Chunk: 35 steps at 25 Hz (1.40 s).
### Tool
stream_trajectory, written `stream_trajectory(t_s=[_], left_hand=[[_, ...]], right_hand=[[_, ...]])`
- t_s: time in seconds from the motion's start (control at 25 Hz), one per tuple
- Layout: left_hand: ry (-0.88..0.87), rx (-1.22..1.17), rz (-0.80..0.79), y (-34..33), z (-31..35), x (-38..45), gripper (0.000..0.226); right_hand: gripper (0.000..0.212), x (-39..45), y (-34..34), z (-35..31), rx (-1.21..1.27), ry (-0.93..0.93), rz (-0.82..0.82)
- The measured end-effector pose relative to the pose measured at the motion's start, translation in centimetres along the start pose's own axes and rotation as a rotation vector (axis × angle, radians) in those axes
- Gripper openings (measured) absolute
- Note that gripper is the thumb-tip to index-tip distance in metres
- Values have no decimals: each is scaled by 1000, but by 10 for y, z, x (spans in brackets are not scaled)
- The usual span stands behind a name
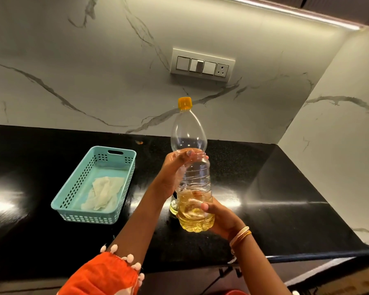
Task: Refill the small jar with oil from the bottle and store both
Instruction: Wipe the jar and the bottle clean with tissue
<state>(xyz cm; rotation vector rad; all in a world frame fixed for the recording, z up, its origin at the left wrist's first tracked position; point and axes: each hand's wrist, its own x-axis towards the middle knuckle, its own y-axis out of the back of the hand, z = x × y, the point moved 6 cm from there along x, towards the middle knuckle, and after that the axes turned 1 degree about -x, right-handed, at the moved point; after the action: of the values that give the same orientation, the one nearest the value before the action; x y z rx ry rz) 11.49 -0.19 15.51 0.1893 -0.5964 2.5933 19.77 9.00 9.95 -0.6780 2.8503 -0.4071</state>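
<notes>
Held bottle [192, 167] upright above table [275, 188], both hands on it. Left hand [175, 173] wrapped round ribbed middle to steady; right hand [219, 218] clamped round base, taking weight of oil pooled low. Orange cap [185, 103] on, so no spill risk yet. Small jar [173, 204] stood on table just behind bottle, mostly hidden. Teal basket [94, 186] with cloth [103, 192] sat left, well apart. Open table right; front edge near my wrists.
</notes>
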Motion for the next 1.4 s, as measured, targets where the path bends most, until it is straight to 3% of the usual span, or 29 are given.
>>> stream_trajectory(t_s=[0.12,0.2,0.32,0.4,0.52,0.64,0.72,0.84,0.96,1.08,1.2,1.4], left_hand=[[60,-29,-36,-1,3,1,79],[75,92,40,2,11,3,68],[74,259,238,1,24,2,30],[68,237,325,2,21,3,31],[81,168,318,-5,18,2,20],[81,130,263,-7,24,1,14],[62,118,217,-2,22,1,26],[63,83,142,-4,22,-2,49],[63,33,54,-13,22,-2,46],[62,28,31,-15,19,-2,55],[52,11,55,-14,20,-2,69],[-70,107,161,-5,31,-2,37]], right_hand=[[67,0,9,-4,-120,89,184],[55,-4,13,-12,-314,140,382],[58,-14,13,-24,-769,203,713],[68,-18,0,-33,-1065,294,875],[89,-17,-20,-36,-1258,486,957],[97,-14,-22,-49,-1279,552,837],[93,-7,-11,-57,-1072,472,625],[79,3,4,-59,-438,266,276],[80,8,13,-41,90,68,100],[88,9,14,-9,397,-110,-76],[85,6,17,14,579,-124,-55],[65,-2,6,29,704,-204,201]])
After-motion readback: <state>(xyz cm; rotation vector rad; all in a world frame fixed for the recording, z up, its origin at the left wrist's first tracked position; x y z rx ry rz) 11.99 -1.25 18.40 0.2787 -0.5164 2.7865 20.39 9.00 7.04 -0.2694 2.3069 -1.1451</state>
